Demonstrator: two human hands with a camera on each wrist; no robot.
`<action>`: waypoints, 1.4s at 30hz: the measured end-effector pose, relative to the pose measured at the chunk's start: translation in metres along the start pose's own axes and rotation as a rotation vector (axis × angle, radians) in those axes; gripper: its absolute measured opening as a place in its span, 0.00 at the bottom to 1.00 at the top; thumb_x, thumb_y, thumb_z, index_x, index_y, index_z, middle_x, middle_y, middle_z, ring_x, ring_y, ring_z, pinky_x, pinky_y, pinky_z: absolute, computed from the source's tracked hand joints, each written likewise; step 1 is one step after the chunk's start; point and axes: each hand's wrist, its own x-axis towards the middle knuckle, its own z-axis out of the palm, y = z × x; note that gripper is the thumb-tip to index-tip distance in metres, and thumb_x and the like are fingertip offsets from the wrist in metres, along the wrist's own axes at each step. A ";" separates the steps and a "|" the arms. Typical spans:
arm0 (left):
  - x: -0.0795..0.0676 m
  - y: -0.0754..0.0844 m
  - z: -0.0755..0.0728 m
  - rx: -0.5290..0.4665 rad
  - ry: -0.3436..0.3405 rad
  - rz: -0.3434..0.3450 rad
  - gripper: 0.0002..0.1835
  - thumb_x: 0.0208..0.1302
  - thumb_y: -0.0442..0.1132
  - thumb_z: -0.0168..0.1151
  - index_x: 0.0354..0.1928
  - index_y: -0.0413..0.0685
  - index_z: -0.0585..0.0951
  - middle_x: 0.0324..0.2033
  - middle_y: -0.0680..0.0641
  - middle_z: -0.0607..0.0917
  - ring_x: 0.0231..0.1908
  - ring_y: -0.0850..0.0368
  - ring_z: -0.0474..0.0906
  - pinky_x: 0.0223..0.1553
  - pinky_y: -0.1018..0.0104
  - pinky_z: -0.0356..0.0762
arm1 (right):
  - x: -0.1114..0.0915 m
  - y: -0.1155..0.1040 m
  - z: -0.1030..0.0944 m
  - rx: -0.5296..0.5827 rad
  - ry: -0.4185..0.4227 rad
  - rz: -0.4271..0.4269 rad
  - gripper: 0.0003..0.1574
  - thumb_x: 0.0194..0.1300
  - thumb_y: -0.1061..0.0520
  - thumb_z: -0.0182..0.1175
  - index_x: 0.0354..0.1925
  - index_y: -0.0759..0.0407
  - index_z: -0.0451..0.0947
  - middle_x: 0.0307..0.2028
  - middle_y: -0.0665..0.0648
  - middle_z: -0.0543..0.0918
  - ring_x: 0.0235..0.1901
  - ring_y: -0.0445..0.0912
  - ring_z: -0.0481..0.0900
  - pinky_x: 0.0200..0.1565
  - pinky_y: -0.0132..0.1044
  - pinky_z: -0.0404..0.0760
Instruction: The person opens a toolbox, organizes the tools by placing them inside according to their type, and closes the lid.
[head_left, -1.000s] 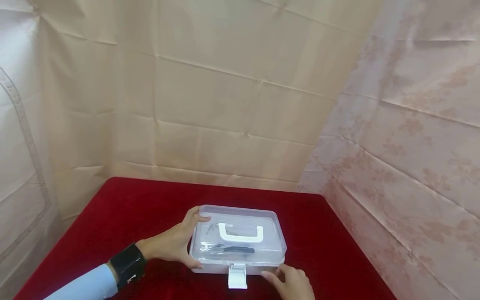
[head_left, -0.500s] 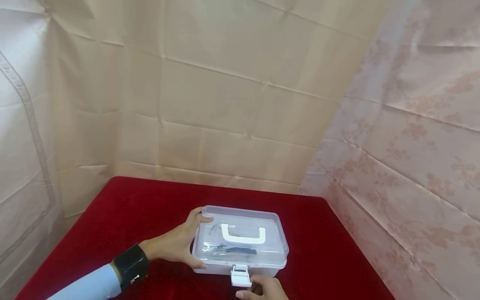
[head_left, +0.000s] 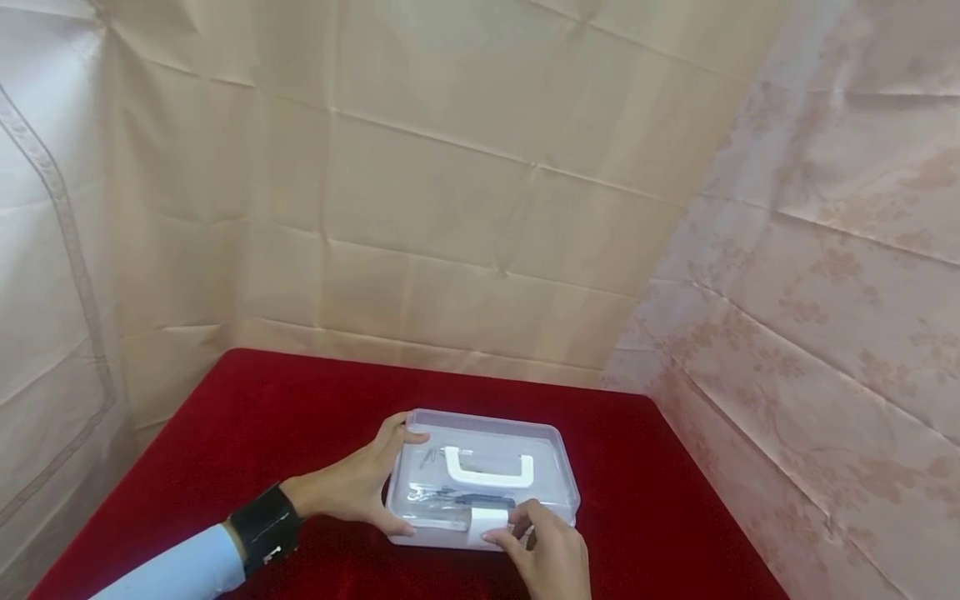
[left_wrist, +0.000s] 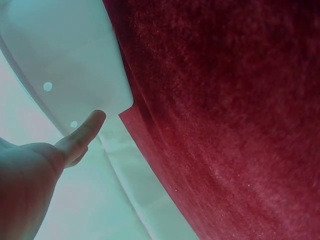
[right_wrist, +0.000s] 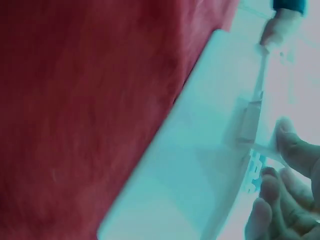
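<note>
A clear-lidded plastic storage box with a white carry handle sits on the red cloth. Thin metal items and a dark strip-like item show through its lid. My left hand grips the box's left end, thumb at the front corner and fingers at the back corner. At the front of the box, my right hand pinches the white latch between thumb and fingers. The latch is swung up against the lid's front edge. In the right wrist view, the thumb lies on the latch.
The red-covered table spreads around the box on all sides. Beige curtain hangs behind it, with a flowered pink curtain on the right and a pale one on the left. A black band wraps my left wrist.
My right hand has moved from the box's front right to the latch, which has swung from hanging outward to up against the lid. My left hand has kept its hold.
</note>
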 end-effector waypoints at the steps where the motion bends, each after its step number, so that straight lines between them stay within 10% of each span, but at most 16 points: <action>1: 0.000 0.000 0.000 0.000 -0.001 -0.002 0.62 0.35 0.72 0.71 0.71 0.58 0.53 0.70 0.52 0.48 0.61 0.60 0.58 0.57 0.60 0.69 | 0.001 0.000 0.000 -0.022 0.041 -0.068 0.21 0.43 0.36 0.73 0.30 0.42 0.75 0.22 0.35 0.72 0.20 0.30 0.68 0.22 0.23 0.66; 10: 0.002 0.001 -0.003 -0.001 -0.012 0.013 0.62 0.37 0.71 0.71 0.72 0.56 0.52 0.70 0.51 0.48 0.62 0.60 0.56 0.58 0.61 0.68 | 0.004 0.000 0.005 -0.143 0.072 -0.367 0.20 0.40 0.48 0.76 0.32 0.45 0.78 0.29 0.42 0.72 0.28 0.39 0.74 0.26 0.29 0.72; 16: 0.002 0.001 -0.002 -0.005 -0.022 0.010 0.62 0.37 0.71 0.71 0.72 0.56 0.53 0.71 0.51 0.47 0.62 0.61 0.56 0.58 0.61 0.68 | 0.002 0.002 0.009 -0.188 0.122 -0.391 0.13 0.44 0.46 0.71 0.30 0.45 0.80 0.39 0.51 0.77 0.38 0.49 0.72 0.34 0.37 0.74; 21: 0.002 0.000 -0.002 -0.004 -0.026 0.006 0.63 0.36 0.71 0.71 0.73 0.55 0.52 0.71 0.52 0.47 0.62 0.61 0.56 0.59 0.59 0.67 | 0.011 0.001 0.005 -0.214 0.018 -0.352 0.27 0.38 0.39 0.72 0.36 0.48 0.74 0.62 0.62 0.71 0.57 0.60 0.66 0.54 0.53 0.61; 32: -0.001 0.001 -0.001 -0.010 -0.031 0.010 0.63 0.37 0.71 0.71 0.73 0.55 0.52 0.70 0.53 0.48 0.62 0.61 0.55 0.59 0.59 0.67 | 0.017 0.001 0.002 -0.211 -0.133 -0.353 0.52 0.38 0.34 0.73 0.60 0.52 0.71 0.56 0.53 0.74 0.54 0.51 0.69 0.57 0.52 0.58; 42: 0.001 -0.002 -0.002 0.005 -0.010 0.030 0.63 0.37 0.71 0.71 0.73 0.55 0.51 0.70 0.51 0.48 0.62 0.59 0.55 0.58 0.59 0.69 | 0.023 0.001 0.008 -0.270 -0.117 -0.386 0.56 0.32 0.32 0.76 0.59 0.51 0.72 0.55 0.56 0.74 0.51 0.55 0.69 0.54 0.55 0.59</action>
